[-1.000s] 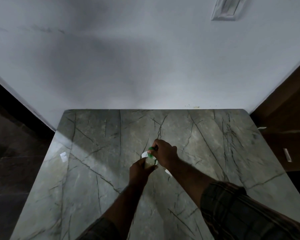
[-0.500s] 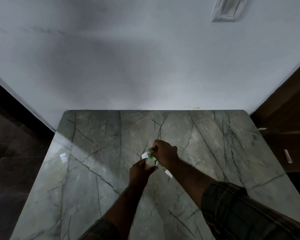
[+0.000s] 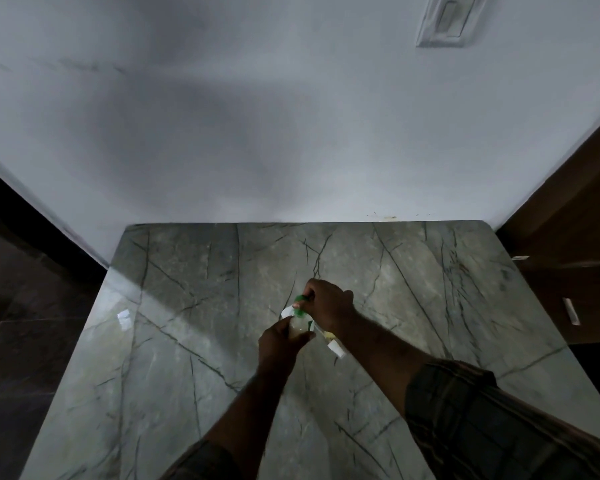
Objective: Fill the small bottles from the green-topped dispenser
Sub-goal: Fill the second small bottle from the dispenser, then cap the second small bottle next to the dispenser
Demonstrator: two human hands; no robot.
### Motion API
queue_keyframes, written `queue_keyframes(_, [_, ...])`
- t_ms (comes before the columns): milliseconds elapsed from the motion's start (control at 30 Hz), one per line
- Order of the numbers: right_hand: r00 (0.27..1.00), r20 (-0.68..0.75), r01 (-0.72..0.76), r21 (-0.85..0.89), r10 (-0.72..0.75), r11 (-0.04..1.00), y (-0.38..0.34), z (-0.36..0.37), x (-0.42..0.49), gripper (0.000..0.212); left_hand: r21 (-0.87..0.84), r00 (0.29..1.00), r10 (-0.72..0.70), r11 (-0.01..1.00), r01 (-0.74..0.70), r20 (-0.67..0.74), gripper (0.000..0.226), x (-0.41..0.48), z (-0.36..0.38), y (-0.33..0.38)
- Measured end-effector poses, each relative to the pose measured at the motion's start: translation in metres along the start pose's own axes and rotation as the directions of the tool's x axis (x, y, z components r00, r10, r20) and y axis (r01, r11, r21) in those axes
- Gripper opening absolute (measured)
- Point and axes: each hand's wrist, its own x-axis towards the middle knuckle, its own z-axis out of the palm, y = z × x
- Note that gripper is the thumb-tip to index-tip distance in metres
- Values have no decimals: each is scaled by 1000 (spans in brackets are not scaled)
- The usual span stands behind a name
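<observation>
A person works over a grey-green veined stone bench (image 3: pixel 187 341), both hands meeting near the middle of the bench. The right hand (image 3: pixel 329 306) comes down from above, its grip pinching the green top (image 3: pixel 301 299) of the dispenser, fingers curled over the cap so that only a sliver of green shows. The left hand (image 3: pixel 279 341) reaches in from the near edge of the bench, its grip wrapped round a pale bottle (image 3: pixel 299 326) directly below the green top; in the dim light it is not possible to tell whether this is the dispenser's own body or a separate small bottle held against it. A small white piece (image 3: pixel 336 349) lies on the bench just beside the right wrist, partly hidden by the forearm. A dark checked sleeve (image 3: pixel 482 427) covers the right arm over the near right part of the bench. A white wall (image 3: pixel 291 116) rises behind the bench's far edge, with a switch plate (image 3: pixel 445 20) high up on it.
</observation>
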Motion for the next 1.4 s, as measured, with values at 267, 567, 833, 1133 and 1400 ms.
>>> queue_keyframes(267, [1000,-20,7,-19,-8,1000,3,11,-3,22,73,1000,18,997,-18,0,48,3,2,-5])
queue_keyframes(567, [1000,-6,-10,-16,10,1000,1,4,-2,22,1,1000,-20,1000,20,12,51,4,4,-5])
queue_keyframes(833, [1000,15,9,-12,-9,1000,1,-1,1,25,-8,1000,-17,1000,17,9,52,1,2,-2])
queue_keyframes(1133, [1000,-18,-22,-15,22,1000,1,5,-4,23,-23,1000,-13,1000,13,1,50,1,5,-4])
queue_keyframes(1400, [997,-63,-42,196,55,980,8,3,-10,31,-32,999,31,999,-31,-27,52,-7,3,1])
